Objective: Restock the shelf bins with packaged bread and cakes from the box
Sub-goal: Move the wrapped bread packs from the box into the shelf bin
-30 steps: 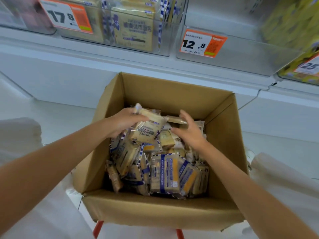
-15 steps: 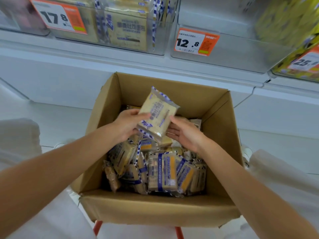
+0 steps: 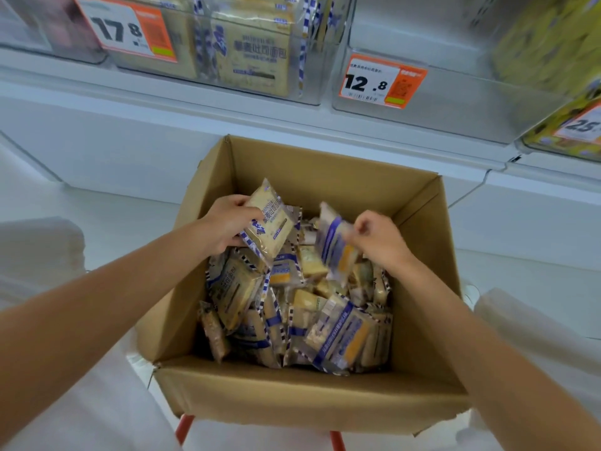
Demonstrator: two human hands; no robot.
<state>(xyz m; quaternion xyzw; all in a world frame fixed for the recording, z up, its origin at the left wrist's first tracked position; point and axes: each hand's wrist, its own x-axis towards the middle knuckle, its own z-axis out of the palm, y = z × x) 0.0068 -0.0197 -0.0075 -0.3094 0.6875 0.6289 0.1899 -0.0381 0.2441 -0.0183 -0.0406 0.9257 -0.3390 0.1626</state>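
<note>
An open cardboard box in front of me holds several bread and cake packets in clear wrap with blue-and-white edges. My left hand grips a beige bread packet tilted above the pile at the box's back left. My right hand pinches a blurred packet with a blue stripe by its top edge, lifted over the back right of the pile. Above the box, a clear shelf bin holds the same beige bread packets.
A clear bin tagged 12.8 sits right of the stocked bin. A bin of yellow packets is at far right, tagged with a price starting 25. A white shelf ledge runs under the bins. Red legs show beneath the box.
My right hand let go of the beige packet, which stays in my left hand, and has picked a blue-striped packet out of the pile. The view moved slightly closer to the box.
</note>
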